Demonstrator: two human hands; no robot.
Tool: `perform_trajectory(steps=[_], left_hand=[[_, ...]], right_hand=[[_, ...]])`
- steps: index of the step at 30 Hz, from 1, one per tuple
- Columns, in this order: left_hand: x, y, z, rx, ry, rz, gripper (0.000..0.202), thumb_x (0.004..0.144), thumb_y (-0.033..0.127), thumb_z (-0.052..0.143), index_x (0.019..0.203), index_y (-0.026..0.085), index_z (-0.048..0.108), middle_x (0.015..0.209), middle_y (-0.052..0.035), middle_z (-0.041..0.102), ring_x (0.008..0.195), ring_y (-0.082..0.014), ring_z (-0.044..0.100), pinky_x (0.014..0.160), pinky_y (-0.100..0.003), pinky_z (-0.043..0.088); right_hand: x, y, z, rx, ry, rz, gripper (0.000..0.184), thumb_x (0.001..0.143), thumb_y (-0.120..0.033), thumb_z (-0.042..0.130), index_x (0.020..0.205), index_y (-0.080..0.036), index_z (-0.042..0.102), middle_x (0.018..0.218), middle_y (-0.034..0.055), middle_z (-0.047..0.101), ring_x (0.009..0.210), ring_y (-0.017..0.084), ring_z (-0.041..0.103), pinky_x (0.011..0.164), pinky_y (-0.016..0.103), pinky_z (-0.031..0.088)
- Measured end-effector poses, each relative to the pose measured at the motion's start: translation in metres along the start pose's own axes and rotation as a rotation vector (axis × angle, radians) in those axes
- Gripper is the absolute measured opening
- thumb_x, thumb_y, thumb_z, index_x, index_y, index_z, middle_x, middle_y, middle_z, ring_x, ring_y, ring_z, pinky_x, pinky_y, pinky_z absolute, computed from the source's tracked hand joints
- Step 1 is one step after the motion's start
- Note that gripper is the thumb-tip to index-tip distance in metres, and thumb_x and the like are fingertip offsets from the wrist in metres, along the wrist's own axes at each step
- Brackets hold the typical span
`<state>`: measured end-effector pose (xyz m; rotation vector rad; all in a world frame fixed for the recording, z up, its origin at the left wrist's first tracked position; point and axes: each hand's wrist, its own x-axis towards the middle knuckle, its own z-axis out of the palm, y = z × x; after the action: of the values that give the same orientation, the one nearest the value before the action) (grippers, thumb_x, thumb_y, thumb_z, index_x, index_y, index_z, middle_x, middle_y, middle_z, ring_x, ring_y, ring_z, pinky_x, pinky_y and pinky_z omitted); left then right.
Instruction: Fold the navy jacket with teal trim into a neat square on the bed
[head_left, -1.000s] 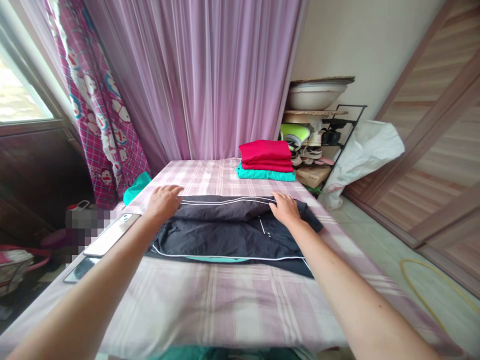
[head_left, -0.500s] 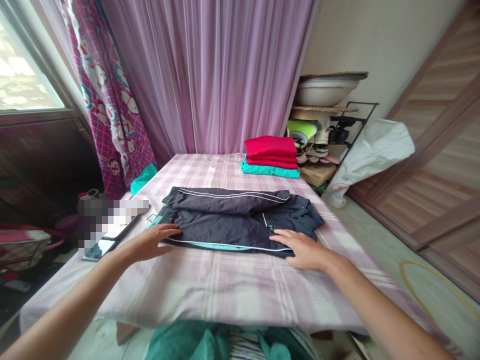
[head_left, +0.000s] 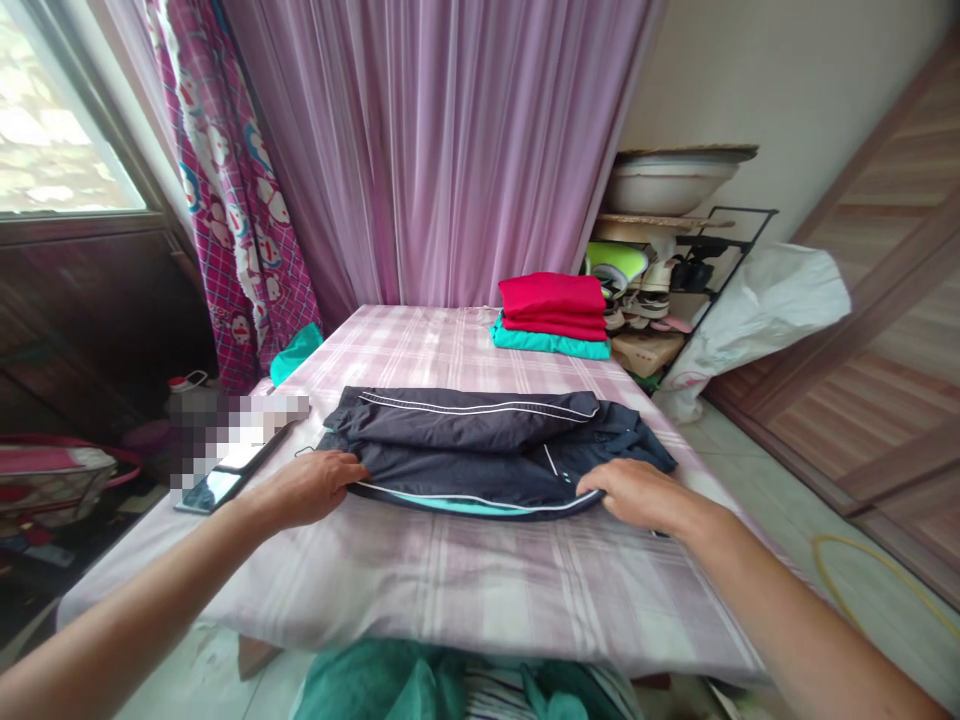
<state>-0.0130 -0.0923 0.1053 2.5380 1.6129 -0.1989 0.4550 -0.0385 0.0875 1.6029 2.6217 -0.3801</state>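
Observation:
A dark navy garment [head_left: 465, 468] with white piping and a strip of turquoise at its near edge lies folded over lengthwise across the table. Whether it is a jacket or trousers, I cannot tell. My left hand [head_left: 322, 485] pinches its near left corner, fingers curled over the cloth. At the near right, my right hand [head_left: 634, 492] is closed on the same edge, which bows slightly between the two hands. Behind it, near the far right corner, sits a stack of folded red clothes [head_left: 553, 300] on a folded turquoise cloth [head_left: 551, 342].
A checked cloth [head_left: 420, 590] covers the table. At the left edge lies a phone [head_left: 206, 492], partly blurred out. Purple curtains [head_left: 435, 150] hang behind. To the right stand a shoe rack [head_left: 739, 235] and a white sack [head_left: 772, 310].
Both hands have gone from lying on the garment with fingers spread to gripping its near edge. The right hand has moved outward, and the right end has shifted rightward. The view has turned slightly left.

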Motion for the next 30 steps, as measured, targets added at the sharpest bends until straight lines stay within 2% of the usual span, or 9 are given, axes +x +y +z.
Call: perform_trajectory(steps=[4,6,9,12,14,17,20,24,30], left_hand=[[-0.001,-0.005,-0.014,-0.204,-0.219,0.012,0.048,0.073,0.023,0.059,0.119,0.029,0.070,0.118,-0.0037,0.072,0.103,-0.0236,0.069,0.089,-0.032,0.054],[0.009,-0.013,-0.025,-0.330,-0.249,0.014,0.040,0.078,0.035,0.059,0.116,0.028,0.071,0.112,-0.0028,0.075,0.098,-0.0229,0.070,0.085,-0.030,0.055],[0.038,-0.031,-0.036,-0.288,-0.064,-0.081,0.039,0.086,0.041,0.050,0.115,0.025,0.071,0.106,-0.0040,0.076,0.095,-0.0218,0.071,0.085,-0.030,0.055],[0.074,-0.050,-0.034,-0.058,0.185,-0.172,0.044,0.089,0.039,0.043,0.122,0.024,0.067,0.123,-0.0074,0.071,0.110,-0.0236,0.066,0.098,-0.035,0.049],[0.093,-0.062,-0.027,0.026,0.224,-0.199,0.047,0.089,0.038,0.043,0.128,0.025,0.064,0.133,-0.0083,0.066,0.118,-0.0241,0.062,0.103,-0.036,0.046],[0.112,-0.072,-0.015,0.081,0.146,-0.241,0.050,0.087,0.042,0.049,0.133,0.025,0.061,0.134,-0.0119,0.064,0.120,-0.0262,0.061,0.102,-0.036,0.046],[0.119,-0.073,-0.014,0.148,0.082,-0.270,0.046,0.079,0.043,0.060,0.121,0.026,0.069,0.122,-0.0147,0.070,0.115,-0.0317,0.063,0.098,-0.042,0.046],[0.111,-0.075,-0.032,0.232,0.086,-0.266,0.033,0.078,0.042,0.058,0.105,0.029,0.073,0.110,-0.0093,0.073,0.109,-0.0294,0.065,0.095,-0.042,0.045],[0.081,-0.086,-0.085,0.263,0.305,-0.288,0.034,0.086,0.046,0.047,0.100,0.026,0.070,0.105,-0.0097,0.074,0.104,-0.0312,0.065,0.096,-0.046,0.042]], right_hand=[[0.002,-0.002,-0.023,0.163,-0.274,-0.099,0.034,0.065,-0.026,0.070,0.098,-0.030,0.079,0.101,0.0029,0.077,0.092,0.025,0.071,0.080,0.030,0.052],[0.013,0.001,-0.036,0.272,-0.291,-0.119,0.036,0.070,-0.035,0.069,0.103,-0.027,0.078,0.102,0.0039,0.077,0.092,0.025,0.071,0.081,0.030,0.053],[0.038,0.010,-0.043,0.262,0.019,-0.032,0.030,0.080,-0.034,0.059,0.101,-0.023,0.077,0.105,0.0050,0.076,0.094,0.023,0.069,0.086,0.032,0.052],[0.065,0.020,-0.032,0.184,0.356,0.141,0.038,0.081,-0.021,0.054,0.115,-0.024,0.071,0.116,0.0052,0.073,0.092,0.021,0.070,0.088,0.032,0.051],[0.076,0.024,-0.019,0.217,0.367,0.180,0.050,0.080,-0.015,0.054,0.128,-0.026,0.065,0.115,0.0041,0.073,0.084,0.018,0.071,0.084,0.029,0.052],[0.084,0.030,-0.004,0.294,0.253,0.196,0.054,0.082,-0.016,0.055,0.135,-0.024,0.060,0.099,0.0028,0.076,0.070,0.016,0.070,0.078,0.027,0.053],[0.085,0.039,0.000,0.342,0.217,0.215,0.039,0.088,-0.023,0.054,0.125,-0.022,0.065,0.089,0.0027,0.075,0.065,0.015,0.069,0.074,0.027,0.052],[0.088,0.056,-0.011,0.361,0.171,0.185,0.020,0.089,-0.033,0.054,0.092,-0.020,0.070,0.074,0.0018,0.072,0.065,0.016,0.069,0.063,0.024,0.048],[0.099,0.060,-0.041,0.378,0.191,0.126,0.019,0.082,-0.038,0.057,0.078,-0.020,0.063,0.068,0.0000,0.068,0.066,0.015,0.064,0.057,0.022,0.044]])
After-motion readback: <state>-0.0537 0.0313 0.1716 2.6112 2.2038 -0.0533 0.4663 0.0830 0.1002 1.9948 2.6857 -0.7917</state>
